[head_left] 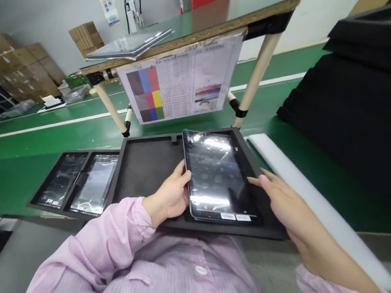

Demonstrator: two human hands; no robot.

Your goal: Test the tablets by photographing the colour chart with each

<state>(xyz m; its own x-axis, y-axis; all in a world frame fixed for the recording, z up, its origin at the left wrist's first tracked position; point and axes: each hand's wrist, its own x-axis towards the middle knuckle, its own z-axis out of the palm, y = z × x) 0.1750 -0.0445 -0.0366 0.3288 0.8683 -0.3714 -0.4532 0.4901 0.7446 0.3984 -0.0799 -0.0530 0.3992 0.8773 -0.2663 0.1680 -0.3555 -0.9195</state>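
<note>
A dark tablet [216,178] with a glossy, reflective screen and two small white labels on its lower edge lies tilted over the right part of a black foam tray [141,172]. My left hand [172,190] grips the tablet by its left edge, thumb on the front. At the tablet's right side is my right hand [278,191], its fingers stretched toward the screen's edge; whether the fingertips touch it is hard to tell. The tray's left compartment shows its bare black bottom.
Left of the tray, a second black tray [78,181] holds two wrapped tablets. Beyond stands a table [218,19] with a printed sheet [180,78] on its front. A white foam strip [314,203] runs along the right, near stacked black foam [368,111]. Cartons [27,69] stand back left.
</note>
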